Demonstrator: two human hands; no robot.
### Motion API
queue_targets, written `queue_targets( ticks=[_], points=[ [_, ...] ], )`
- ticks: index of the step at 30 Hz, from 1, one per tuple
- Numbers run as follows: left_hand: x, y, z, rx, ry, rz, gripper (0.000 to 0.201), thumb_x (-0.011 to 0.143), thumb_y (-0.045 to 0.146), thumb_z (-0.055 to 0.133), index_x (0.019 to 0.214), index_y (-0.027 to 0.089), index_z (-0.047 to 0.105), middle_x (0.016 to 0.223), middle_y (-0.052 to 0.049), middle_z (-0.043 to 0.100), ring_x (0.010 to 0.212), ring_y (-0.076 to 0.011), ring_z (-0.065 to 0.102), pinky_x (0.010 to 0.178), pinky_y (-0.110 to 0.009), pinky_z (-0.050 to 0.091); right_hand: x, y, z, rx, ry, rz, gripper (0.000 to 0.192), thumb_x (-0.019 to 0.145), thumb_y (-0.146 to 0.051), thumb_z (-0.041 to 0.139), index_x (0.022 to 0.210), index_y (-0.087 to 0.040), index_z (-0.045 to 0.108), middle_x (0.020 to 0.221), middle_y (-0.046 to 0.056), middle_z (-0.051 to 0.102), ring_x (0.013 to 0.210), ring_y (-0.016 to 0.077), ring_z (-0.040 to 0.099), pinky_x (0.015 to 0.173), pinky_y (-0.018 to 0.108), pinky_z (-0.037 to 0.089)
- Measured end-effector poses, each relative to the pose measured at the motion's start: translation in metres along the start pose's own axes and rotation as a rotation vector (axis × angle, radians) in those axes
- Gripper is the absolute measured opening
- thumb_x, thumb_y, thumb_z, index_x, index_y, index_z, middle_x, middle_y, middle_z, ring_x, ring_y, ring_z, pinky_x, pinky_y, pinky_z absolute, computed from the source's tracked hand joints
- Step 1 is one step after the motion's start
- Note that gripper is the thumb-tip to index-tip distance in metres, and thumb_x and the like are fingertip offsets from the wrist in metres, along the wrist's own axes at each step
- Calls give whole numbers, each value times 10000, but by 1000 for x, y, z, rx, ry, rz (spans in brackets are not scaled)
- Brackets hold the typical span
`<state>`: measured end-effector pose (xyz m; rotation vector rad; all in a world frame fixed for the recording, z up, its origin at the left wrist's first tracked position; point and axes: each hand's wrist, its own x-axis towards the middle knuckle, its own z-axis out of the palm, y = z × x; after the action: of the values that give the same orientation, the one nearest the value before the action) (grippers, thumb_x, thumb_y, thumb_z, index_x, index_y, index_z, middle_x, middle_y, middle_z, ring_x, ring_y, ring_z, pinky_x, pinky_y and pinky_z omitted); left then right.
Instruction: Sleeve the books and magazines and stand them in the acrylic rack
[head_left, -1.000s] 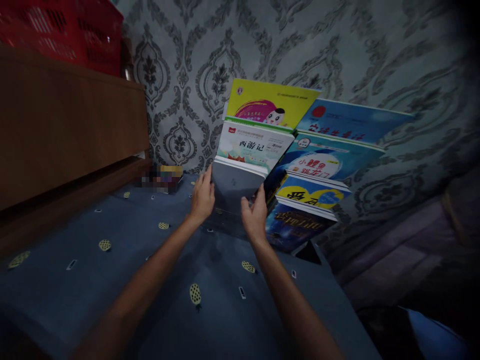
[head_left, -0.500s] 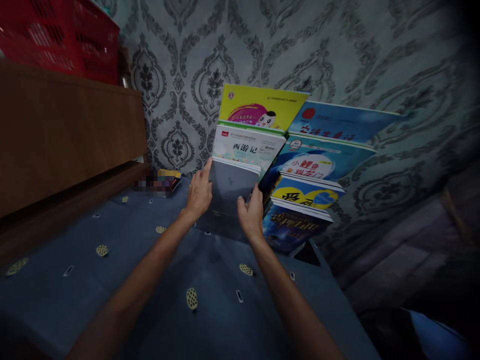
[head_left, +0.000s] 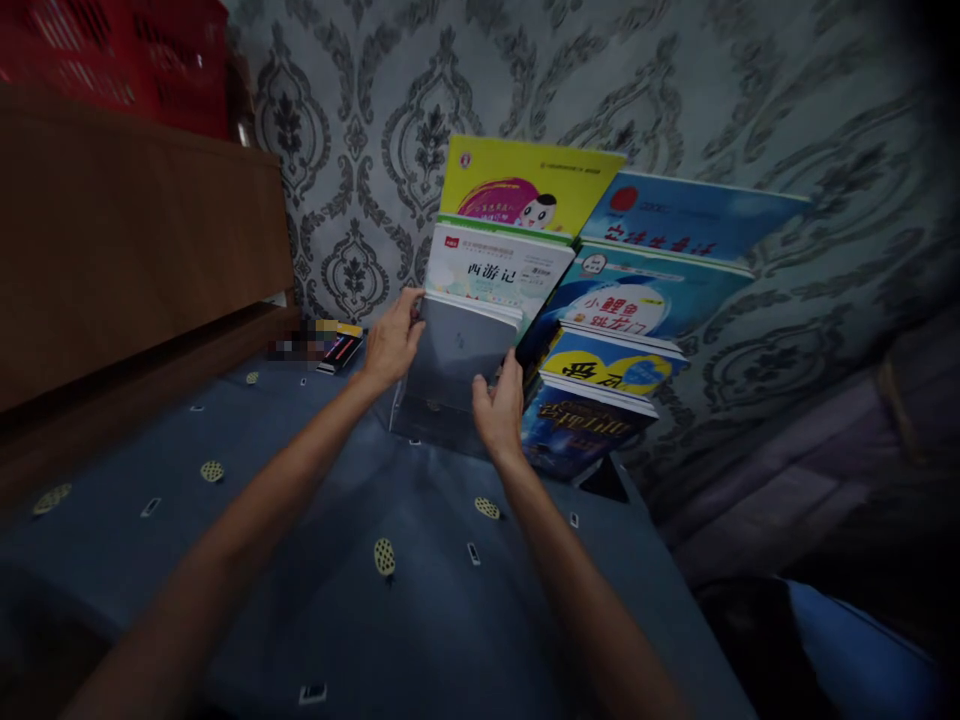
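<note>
Left hand (head_left: 390,345) pinches upper left corner of grey book (head_left: 454,365); right hand (head_left: 496,408) clasps its right edge. Grey book stands front-most in left stack, leaning on white-covered book (head_left: 499,270) and yellow book (head_left: 529,185) behind (tilt toward patterned wall (head_left: 390,120) keeps row from sliding). Blue books (head_left: 637,300) lean alongside, touching. Base rests on blue bedspread (head_left: 375,600). Wooden headboard (head_left: 135,230) at left, red crate (head_left: 127,60) on top.
</note>
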<state>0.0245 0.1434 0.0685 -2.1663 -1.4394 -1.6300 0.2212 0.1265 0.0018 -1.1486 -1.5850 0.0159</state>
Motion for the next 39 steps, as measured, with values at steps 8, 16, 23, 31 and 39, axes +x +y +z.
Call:
queue_targets(
  ticks=[8,16,23,31,39],
  points=[
    [13,-7,-9,47,-144,-10,477,887,154,565,1357,179,487,964,-52,681,918,-247,671,919,-383,503,-8,22,-6,-9,-90,-26,655,909,-284,490,1538,-150,370,1442,188,561,1301,319,550,1073,537,469],
    [16,-10,-7,159,-210,-24,207,933,165,544,1122,168,628,903,-93,702,996,-292,671,954,-427,483,-14,14,-3,-73,-138,80,620,872,-292,502,1440,-45,494,1131,229,719,1010,369,697,935,553,529],
    [18,-9,-6,194,-225,-19,136,947,169,523,1035,163,627,914,-113,691,1011,-298,665,947,-420,482,-9,12,-4,-105,-156,98,641,843,-298,531,1429,-40,507,1232,240,701,1083,374,688,991,540,517],
    [17,-6,-6,257,-233,-28,137,962,162,501,1034,149,617,920,-104,703,973,-270,673,906,-367,476,-12,14,-2,-79,-147,73,585,866,-252,520,1426,-84,502,1261,207,686,1120,341,662,1021,507,502],
    [9,-7,-6,223,-195,12,203,951,169,487,1111,158,610,1032,-113,720,993,-265,666,877,-347,476,-12,9,-5,-58,-152,68,572,870,-236,498,1421,-83,499,1286,206,674,1169,321,641,1008,499,523]
  ],
)
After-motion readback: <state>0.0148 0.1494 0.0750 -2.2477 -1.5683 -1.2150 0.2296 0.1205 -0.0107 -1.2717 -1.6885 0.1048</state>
